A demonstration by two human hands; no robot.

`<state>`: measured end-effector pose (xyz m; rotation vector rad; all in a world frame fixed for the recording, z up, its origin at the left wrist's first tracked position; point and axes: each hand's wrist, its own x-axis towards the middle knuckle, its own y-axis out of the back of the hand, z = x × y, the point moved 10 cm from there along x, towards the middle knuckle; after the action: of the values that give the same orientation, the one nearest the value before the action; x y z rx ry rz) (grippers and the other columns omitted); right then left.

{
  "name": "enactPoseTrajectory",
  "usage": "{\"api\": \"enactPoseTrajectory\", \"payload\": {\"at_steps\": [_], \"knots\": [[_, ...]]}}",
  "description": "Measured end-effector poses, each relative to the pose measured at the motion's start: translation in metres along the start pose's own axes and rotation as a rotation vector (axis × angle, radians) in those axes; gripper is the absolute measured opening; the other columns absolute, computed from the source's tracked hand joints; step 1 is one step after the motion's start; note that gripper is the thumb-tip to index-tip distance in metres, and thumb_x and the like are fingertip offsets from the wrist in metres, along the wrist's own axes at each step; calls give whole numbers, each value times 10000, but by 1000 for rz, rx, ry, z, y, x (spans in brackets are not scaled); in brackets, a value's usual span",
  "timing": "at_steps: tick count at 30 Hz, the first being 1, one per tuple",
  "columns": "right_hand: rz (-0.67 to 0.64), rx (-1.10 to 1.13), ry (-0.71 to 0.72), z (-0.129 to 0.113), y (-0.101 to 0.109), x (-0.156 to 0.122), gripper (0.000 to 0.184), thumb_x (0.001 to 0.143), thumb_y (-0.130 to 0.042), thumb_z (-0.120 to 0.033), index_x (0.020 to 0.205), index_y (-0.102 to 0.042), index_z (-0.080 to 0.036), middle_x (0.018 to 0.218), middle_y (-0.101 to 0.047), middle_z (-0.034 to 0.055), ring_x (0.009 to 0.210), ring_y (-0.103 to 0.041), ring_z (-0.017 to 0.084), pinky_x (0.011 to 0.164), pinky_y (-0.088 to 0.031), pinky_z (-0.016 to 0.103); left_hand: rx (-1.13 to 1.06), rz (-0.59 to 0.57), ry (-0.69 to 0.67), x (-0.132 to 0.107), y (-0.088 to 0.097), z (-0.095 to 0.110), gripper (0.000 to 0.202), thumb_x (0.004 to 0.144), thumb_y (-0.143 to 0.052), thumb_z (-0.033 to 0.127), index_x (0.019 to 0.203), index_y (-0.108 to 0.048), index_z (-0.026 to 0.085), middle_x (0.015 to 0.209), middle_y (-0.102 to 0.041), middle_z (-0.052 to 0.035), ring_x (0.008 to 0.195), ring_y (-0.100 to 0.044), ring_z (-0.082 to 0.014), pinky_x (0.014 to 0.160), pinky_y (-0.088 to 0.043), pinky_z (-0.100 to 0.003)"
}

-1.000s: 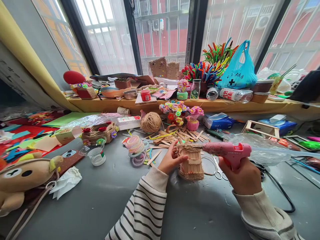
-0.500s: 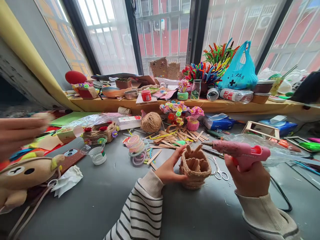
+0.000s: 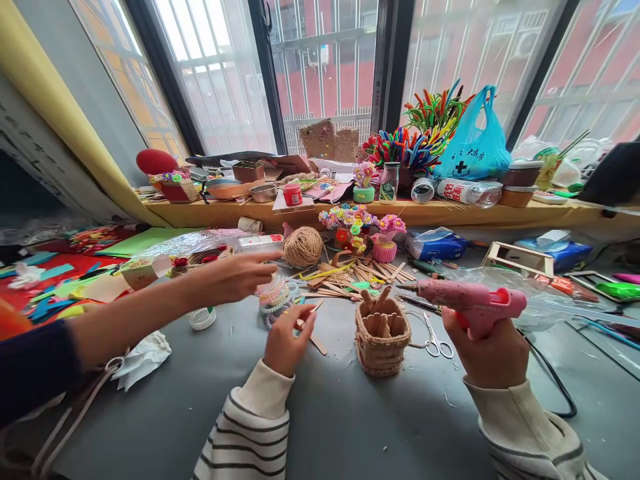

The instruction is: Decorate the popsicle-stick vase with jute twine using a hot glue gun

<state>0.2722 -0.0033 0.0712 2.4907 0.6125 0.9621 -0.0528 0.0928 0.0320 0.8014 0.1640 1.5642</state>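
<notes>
My left hand [image 3: 289,341] is closed over the loose wooden craft sticks [image 3: 318,344], its fingertips pinching one of them; part of that stick is hidden by the fingers. In my right hand [image 3: 493,353] is a pink hot glue gun [image 3: 473,300], nozzle pointing left, a clear glue stick out of its back. Between my hands a small square twine-wrapped basket [image 3: 383,347] stands upright on the table, touched by neither hand. Round-ended wooden pieces show inside it, and two ear-like pieces rise from its back edge. Small scissors [image 3: 438,339] lie just right of it.
Another person's hand [image 3: 235,275] reaches in from the left, above beaded bracelets [image 3: 274,300]. Behind lie a twine ball [image 3: 303,247], a pile of craft sticks [image 3: 345,280] and flower pots [image 3: 385,248]. A black cord [image 3: 555,373] runs beside my right wrist.
My left hand has let go of the basket and moved left to the craft sticks. The other person's hand has come further in from the left. The glue gun has shifted slightly left.
</notes>
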Motion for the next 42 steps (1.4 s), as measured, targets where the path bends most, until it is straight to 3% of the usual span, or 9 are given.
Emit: {"api": "enactPoseTrajectory", "payload": {"at_steps": [5, 12, 17, 24, 29, 34, 37, 39, 42], "knots": [[-8, 9, 7, -5, 1, -1, 365, 624, -543, -467, 535, -269, -243, 436, -343, -43, 430, -394, 123, 464, -326, 278, 551, 310, -18, -8, 56, -19, 270, 782, -458, 342, 833, -652, 162, 677, -601, -62, 652, -541, -200, 702, -421, -337], [-31, 7, -7, -5, 0, -1, 355, 627, -543, -447, 551, -261, -246, 446, -332, -48, 433, -365, 115, 473, -312, 273, 821, 243, -17, 0, 53, -30, 286, 767, -475, 325, 941, -650, 182, 817, -615, -100, 817, -543, -263, 695, -418, -345], [-42, 6, -5, -8, 0, -2, 344, 626, -547, -422, 558, -261, -244, 439, -336, -53, 425, -363, 113, 463, -290, 264, 827, 315, 29, 5, 62, -35, 224, 743, -508, 302, 828, -669, 172, 793, -612, -88, 787, -547, -244, 697, -417, -330], [-42, 24, 4, -6, -1, -2, 353, 627, -566, -405, 563, -259, -244, 442, -316, -58, 434, -371, 120, 478, -283, 269, 350, 565, 102, 0, 99, -54, 275, 691, -532, 422, 694, -656, 176, 700, -560, -36, 554, -498, -139, 606, -417, -289], [-44, 41, -4, -5, -1, -2, 350, 617, -576, -417, 558, -277, -243, 441, -334, -55, 427, -361, 116, 476, -283, 269, -56, 785, 311, -18, 116, -91, 377, 602, -591, 509, 740, -658, 165, 656, -548, -4, 563, -471, -128, 593, -392, -280], [-52, 26, -13, -4, -2, -1, 348, 616, -562, -437, 550, -280, -243, 445, -339, -48, 431, -378, 123, 474, -293, 275, -390, 843, 364, -22, 109, -99, 382, 547, -679, 457, 761, -647, 142, 553, -498, 49, 487, -388, -72, 521, -340, -242], [-57, 16, -13, -4, -3, -1, 345, 618, -555, -442, 546, -283, -241, 435, -352, -44, 427, -387, 126, 469, -297, 274, -780, 874, 325, -21, 107, -97, 303, 505, -742, 352, 673, -605, 140, 506, -485, 67, 464, -393, -50, 457, -328, -201], [-53, 9, 0, -5, -2, -1, 352, 624, -548, -440, 537, -271, -241, 425, -351, -46, 418, -385, 121, 460, -290, 269, -1173, 785, 290, -13, 99, -96, 289, 493, -759, 311, 647, -578, 147, 546, -526, 62, 472, -420, -39, 427, -340, -171], [-42, 3, 26, -10, 0, -2, 350, 629, -532, -446, 536, -264, -240, 422, -340, -51, 410, -383, 116, 448, -280, 264, -1420, 734, 249, -11, 103, -91, 318, 489, -767, 325, 652, -547, 164, 552, -522, 85, 466, -424, -20, 431, -383, -142]]}}
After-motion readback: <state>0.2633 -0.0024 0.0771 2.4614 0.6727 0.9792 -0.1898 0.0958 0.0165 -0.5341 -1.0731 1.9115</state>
